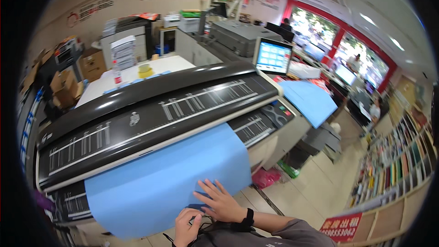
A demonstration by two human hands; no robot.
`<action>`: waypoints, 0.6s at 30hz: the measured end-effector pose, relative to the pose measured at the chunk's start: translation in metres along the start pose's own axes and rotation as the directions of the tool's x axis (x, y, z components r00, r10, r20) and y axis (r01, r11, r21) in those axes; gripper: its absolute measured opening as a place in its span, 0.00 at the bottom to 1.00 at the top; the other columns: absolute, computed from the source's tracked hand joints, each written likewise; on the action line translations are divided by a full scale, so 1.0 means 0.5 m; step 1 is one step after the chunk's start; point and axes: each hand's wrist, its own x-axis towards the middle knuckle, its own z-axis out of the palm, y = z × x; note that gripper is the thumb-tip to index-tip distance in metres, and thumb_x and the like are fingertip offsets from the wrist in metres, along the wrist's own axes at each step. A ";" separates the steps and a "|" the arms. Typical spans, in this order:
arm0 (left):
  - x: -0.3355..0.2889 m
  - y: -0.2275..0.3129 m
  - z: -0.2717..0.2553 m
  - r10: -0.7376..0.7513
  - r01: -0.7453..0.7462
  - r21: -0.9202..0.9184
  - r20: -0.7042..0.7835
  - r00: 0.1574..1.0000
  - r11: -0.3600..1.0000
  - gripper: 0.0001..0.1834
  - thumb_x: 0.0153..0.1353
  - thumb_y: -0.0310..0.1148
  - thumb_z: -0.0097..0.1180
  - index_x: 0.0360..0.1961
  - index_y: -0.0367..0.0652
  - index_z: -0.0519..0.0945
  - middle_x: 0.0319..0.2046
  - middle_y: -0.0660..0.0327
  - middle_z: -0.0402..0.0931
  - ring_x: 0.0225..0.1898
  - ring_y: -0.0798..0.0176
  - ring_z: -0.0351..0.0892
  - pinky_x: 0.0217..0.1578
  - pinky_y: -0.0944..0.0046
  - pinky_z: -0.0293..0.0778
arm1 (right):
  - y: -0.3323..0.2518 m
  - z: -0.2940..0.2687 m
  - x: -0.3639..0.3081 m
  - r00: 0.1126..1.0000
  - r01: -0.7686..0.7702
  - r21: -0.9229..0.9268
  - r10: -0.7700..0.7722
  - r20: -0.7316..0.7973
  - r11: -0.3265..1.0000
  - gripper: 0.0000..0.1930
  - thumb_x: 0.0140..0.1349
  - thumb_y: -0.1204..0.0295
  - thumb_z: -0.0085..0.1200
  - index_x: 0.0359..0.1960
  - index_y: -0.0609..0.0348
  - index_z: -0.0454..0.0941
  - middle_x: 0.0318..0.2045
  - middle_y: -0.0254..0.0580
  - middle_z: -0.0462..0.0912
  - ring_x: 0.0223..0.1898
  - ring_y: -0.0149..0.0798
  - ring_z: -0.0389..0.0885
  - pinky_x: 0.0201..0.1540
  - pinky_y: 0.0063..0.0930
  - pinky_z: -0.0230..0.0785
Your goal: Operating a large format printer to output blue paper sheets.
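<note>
A wide blue sheet (pixel 169 171) comes out of the front of a large-format scanner (pixel 137 105) and droops over its near edge. My right hand (pixel 224 206), with a black band at the wrist, has its fingers spread over the sheet's lower right part. Whether the palm presses on the paper I cannot tell. Close to my body, my left hand (pixel 186 227) is curled, with the thumb laid against the fingers. A thin black cord (pixel 208 222) runs beside it. What the left fingers hold, if anything, is hidden.
Another blue sheet (pixel 311 100) lies right of the scanner, below a lit monitor (pixel 273 57). Behind stands a white table (pixel 171 64) with a yellow tape roll (pixel 145 71) and a bottle (pixel 117 73). Packed shelves (pixel 398 164) line the right. A pink bag (pixel 266 178) lies on the floor.
</note>
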 end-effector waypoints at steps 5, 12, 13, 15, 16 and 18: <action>0.031 -0.035 0.046 0.044 -0.035 -0.047 0.213 0.976 0.998 0.07 0.70 0.29 0.56 0.38 0.35 0.81 0.41 0.55 0.80 0.38 0.64 0.76 0.41 0.65 0.72 | 0.007 -0.003 -0.128 0.986 -0.168 0.061 0.166 0.036 0.984 0.37 0.62 0.70 0.61 0.74 0.45 0.63 0.77 0.56 0.53 0.77 0.61 0.52 0.76 0.57 0.48; 0.066 -0.069 0.156 0.146 -0.189 0.041 0.482 0.864 0.981 0.05 0.64 0.29 0.61 0.37 0.39 0.84 0.37 0.55 0.84 0.41 0.47 0.81 0.45 0.53 0.75 | -0.013 -0.036 -0.266 0.909 -0.407 0.120 0.415 -0.044 0.905 0.41 0.58 0.74 0.63 0.75 0.46 0.61 0.77 0.57 0.51 0.77 0.62 0.51 0.76 0.55 0.49; 0.070 -0.063 0.172 0.156 -0.228 0.070 0.538 0.828 0.971 0.05 0.64 0.29 0.61 0.38 0.40 0.84 0.37 0.54 0.83 0.41 0.46 0.81 0.44 0.53 0.75 | -0.010 -0.042 -0.278 0.897 -0.421 0.151 0.435 -0.080 0.895 0.42 0.58 0.74 0.63 0.75 0.46 0.61 0.77 0.57 0.52 0.77 0.62 0.51 0.76 0.54 0.49; 0.076 -0.045 0.211 0.195 -0.271 0.052 0.568 0.800 0.961 0.06 0.64 0.30 0.61 0.39 0.40 0.84 0.37 0.54 0.83 0.42 0.46 0.81 0.45 0.53 0.75 | 0.007 -0.061 -0.302 0.898 -0.411 0.156 0.429 -0.102 0.898 0.43 0.57 0.74 0.64 0.75 0.46 0.61 0.77 0.58 0.52 0.77 0.63 0.51 0.76 0.54 0.49; 0.077 -0.037 0.234 0.174 -0.256 0.054 0.599 0.782 0.965 0.06 0.64 0.30 0.61 0.39 0.39 0.84 0.37 0.54 0.83 0.42 0.45 0.81 0.45 0.53 0.75 | 0.019 -0.072 -0.315 0.890 -0.404 0.173 0.430 -0.154 0.898 0.43 0.56 0.74 0.65 0.75 0.46 0.61 0.77 0.59 0.52 0.77 0.63 0.52 0.76 0.54 0.49; 0.077 -0.024 0.282 0.114 -0.230 0.089 0.664 0.739 0.969 0.07 0.65 0.31 0.60 0.40 0.39 0.83 0.39 0.54 0.83 0.44 0.45 0.81 0.46 0.53 0.75 | 0.051 -0.097 -0.342 0.899 -0.382 0.182 0.410 -0.156 0.906 0.43 0.56 0.74 0.65 0.75 0.46 0.61 0.77 0.59 0.52 0.77 0.64 0.52 0.76 0.54 0.50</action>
